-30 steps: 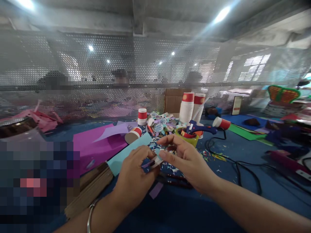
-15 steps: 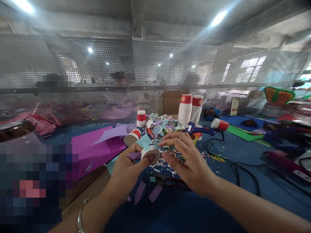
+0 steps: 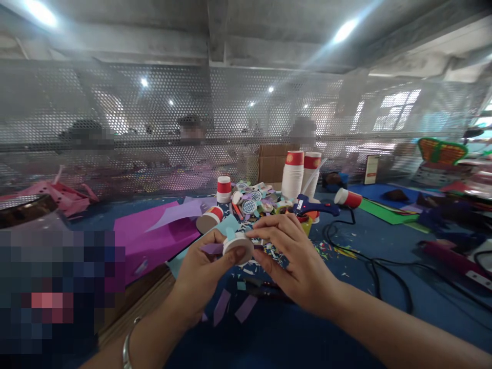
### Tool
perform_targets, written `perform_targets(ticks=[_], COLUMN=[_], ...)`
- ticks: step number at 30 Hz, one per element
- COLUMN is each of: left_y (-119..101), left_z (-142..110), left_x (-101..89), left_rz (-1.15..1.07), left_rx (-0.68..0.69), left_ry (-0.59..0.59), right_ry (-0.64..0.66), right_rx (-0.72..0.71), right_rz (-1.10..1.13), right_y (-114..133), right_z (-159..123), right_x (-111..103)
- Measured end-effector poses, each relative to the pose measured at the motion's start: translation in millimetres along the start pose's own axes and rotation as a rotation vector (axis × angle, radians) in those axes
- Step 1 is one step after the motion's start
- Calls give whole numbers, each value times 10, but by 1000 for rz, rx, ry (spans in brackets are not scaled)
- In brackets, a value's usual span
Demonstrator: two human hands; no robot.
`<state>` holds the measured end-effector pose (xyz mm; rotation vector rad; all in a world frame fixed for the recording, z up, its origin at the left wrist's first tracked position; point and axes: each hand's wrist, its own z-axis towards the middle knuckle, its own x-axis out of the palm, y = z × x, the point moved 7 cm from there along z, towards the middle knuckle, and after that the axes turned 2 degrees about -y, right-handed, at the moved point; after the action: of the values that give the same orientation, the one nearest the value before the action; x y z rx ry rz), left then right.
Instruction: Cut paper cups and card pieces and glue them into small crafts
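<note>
My left hand (image 3: pixel 203 269) grips a cut-off paper cup bottom (image 3: pixel 239 250), its thumb lying across the round white face. Around the rim, a light blue paper strip (image 3: pixel 230 234) stands up and a purple paper strip (image 3: pixel 212 249) sticks out on the left. At the right side of the rim, the thumb and fingertips of my right hand (image 3: pixel 292 251) close around another purple strip, mostly hidden by the fingers. Below the hands, loose purple paper pieces (image 3: pixel 222 307) and dark-handled scissors (image 3: pixel 265 288) lie on the blue table.
Behind my hands is a pile of cut cup bottoms (image 3: pixel 251 201) among paper scraps. A blue glue gun (image 3: pixel 315 206) trails a black cable (image 3: pixel 369 256) rightward. Stacked paper cups (image 3: pixel 293 177) stand behind it. Purple sheets (image 3: pixel 149 233) lie left, near another person's blurred shape.
My right fingertips have moved left and closed in on the cup bottom's rim. My left hand keeps its hold, nearly still.
</note>
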<state>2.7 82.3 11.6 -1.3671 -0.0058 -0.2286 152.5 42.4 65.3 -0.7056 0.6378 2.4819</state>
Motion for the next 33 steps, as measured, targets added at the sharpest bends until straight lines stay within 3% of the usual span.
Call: perform_targets(ticks=[9,18,26,33], left_y=[-10,-10,21,-66], left_z=[-21,-10,-6,-24], left_x=[86,62,8,89], left_rz=[-90,-48,135,63], left_rx=[-116,-111,-44,-30], left_ry=[74,48,25,54], right_ry=[-28,-65,44,59], right_rx=[-19,-37,-50,-35], right_rz=[-12,11,-33,-36], right_y=[48,69,83,40], right_z=[-8,-2,-26,-6], right_x=[-56,-104,-14,6])
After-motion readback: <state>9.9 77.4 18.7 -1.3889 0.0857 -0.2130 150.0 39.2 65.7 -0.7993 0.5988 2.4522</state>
